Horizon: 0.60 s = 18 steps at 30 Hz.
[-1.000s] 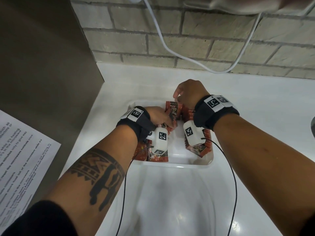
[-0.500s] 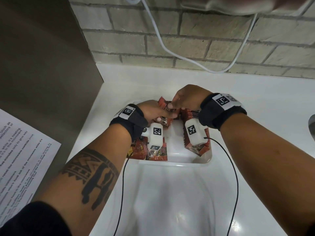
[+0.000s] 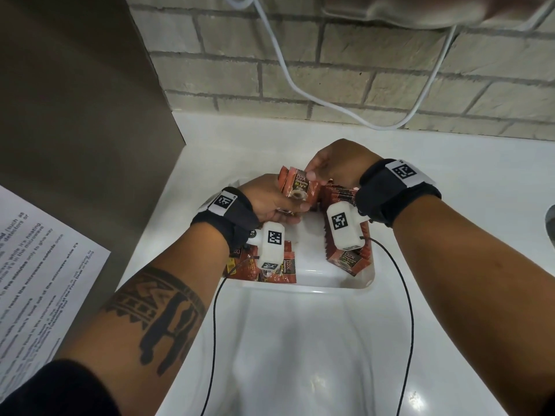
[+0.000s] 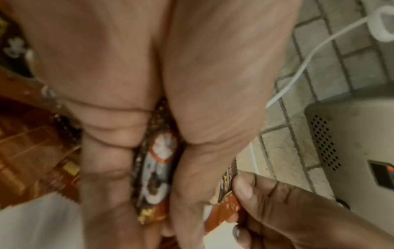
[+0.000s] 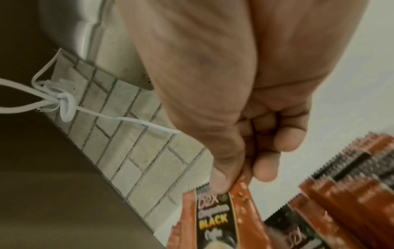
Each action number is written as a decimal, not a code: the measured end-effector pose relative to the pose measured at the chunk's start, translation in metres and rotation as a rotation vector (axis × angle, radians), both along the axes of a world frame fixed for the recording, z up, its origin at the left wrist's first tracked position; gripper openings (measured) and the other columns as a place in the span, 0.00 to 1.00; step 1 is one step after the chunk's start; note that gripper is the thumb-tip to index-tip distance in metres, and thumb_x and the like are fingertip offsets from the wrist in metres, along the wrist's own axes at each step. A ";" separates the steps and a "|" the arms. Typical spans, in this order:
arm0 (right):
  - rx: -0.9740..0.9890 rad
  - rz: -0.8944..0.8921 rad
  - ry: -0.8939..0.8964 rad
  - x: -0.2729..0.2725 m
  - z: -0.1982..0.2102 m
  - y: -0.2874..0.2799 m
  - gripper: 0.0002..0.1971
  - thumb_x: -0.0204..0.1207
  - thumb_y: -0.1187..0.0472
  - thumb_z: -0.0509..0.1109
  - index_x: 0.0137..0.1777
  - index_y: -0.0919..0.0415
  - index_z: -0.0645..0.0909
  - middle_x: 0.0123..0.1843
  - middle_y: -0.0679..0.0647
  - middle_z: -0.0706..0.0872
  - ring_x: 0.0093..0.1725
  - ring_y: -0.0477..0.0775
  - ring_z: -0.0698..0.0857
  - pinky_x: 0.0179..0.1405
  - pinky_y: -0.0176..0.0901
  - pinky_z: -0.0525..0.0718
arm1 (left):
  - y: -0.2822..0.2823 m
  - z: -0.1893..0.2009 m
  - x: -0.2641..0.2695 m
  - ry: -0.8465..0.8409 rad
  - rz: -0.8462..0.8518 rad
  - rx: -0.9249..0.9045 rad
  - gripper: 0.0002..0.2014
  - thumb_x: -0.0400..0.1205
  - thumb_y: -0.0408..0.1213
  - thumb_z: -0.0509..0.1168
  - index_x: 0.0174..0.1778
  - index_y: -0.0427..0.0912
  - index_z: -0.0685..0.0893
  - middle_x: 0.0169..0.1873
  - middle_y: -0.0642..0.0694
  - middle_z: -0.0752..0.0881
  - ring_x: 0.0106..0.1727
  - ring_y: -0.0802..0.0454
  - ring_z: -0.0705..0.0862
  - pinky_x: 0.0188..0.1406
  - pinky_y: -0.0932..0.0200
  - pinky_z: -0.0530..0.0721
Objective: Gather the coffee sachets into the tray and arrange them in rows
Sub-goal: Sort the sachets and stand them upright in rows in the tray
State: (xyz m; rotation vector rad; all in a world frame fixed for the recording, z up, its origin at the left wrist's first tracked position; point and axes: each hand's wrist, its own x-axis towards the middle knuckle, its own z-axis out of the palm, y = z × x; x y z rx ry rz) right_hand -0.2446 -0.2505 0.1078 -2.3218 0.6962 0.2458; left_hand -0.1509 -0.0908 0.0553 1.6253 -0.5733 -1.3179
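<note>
- Left hand grips a small bunch of coffee sachets above the tray; right hand pinches the top edge of the front one.
- Sachets look light, thin, floppy, glossy film – likely slippery; best taken by the crimped serrated ends.
- More sachets stand in a row under the right wrist, others lie loose under the left – white, smooth worktop around.

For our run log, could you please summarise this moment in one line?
left hand: grips sachet bundle | right hand: pinches its top | tray: partly filled
</note>
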 end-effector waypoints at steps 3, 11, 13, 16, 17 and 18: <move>-0.114 -0.031 -0.046 0.003 0.002 -0.008 0.06 0.79 0.60 0.75 0.42 0.48 0.87 0.40 0.40 0.85 0.50 0.47 0.83 0.48 0.38 0.74 | -0.001 0.009 0.007 -0.180 0.000 0.158 0.13 0.79 0.30 0.76 0.57 0.28 0.87 0.43 0.38 0.90 0.43 0.44 0.89 0.47 0.48 0.93; -0.357 -0.041 0.117 0.008 -0.015 -0.001 0.08 0.75 0.56 0.73 0.50 0.55 0.91 0.55 0.52 0.88 0.59 0.56 0.84 0.59 0.49 0.85 | -0.009 0.029 0.010 -0.753 -0.469 0.543 0.20 0.80 0.52 0.73 0.52 0.35 0.89 0.44 0.43 0.89 0.43 0.47 0.84 0.47 0.56 0.80; -0.396 -0.084 0.155 0.014 -0.025 0.003 0.08 0.73 0.55 0.73 0.49 0.54 0.91 0.55 0.52 0.86 0.60 0.58 0.81 0.60 0.52 0.85 | -0.016 0.020 0.002 -0.669 -0.522 0.511 0.22 0.79 0.52 0.73 0.56 0.35 0.89 0.50 0.41 0.91 0.50 0.44 0.87 0.59 0.52 0.83; -0.460 -0.047 0.225 0.021 -0.039 0.007 0.10 0.73 0.50 0.70 0.47 0.54 0.89 0.51 0.52 0.85 0.53 0.58 0.79 0.54 0.50 0.83 | -0.026 0.006 -0.007 -0.632 -0.532 0.509 0.23 0.81 0.53 0.72 0.60 0.37 0.88 0.55 0.41 0.90 0.56 0.44 0.87 0.65 0.49 0.82; -0.469 -0.045 0.243 0.022 -0.042 0.008 0.10 0.73 0.50 0.69 0.45 0.54 0.87 0.48 0.52 0.85 0.50 0.57 0.77 0.51 0.49 0.81 | -0.028 0.002 -0.008 -0.632 -0.527 0.514 0.23 0.81 0.54 0.71 0.61 0.37 0.87 0.55 0.43 0.90 0.56 0.45 0.86 0.62 0.51 0.82; -0.473 -0.052 0.251 0.023 -0.045 0.007 0.10 0.72 0.51 0.68 0.43 0.55 0.86 0.48 0.52 0.84 0.49 0.57 0.77 0.50 0.49 0.79 | -0.030 -0.002 -0.010 -0.628 -0.523 0.515 0.23 0.81 0.54 0.71 0.61 0.38 0.87 0.54 0.44 0.89 0.54 0.46 0.85 0.59 0.53 0.82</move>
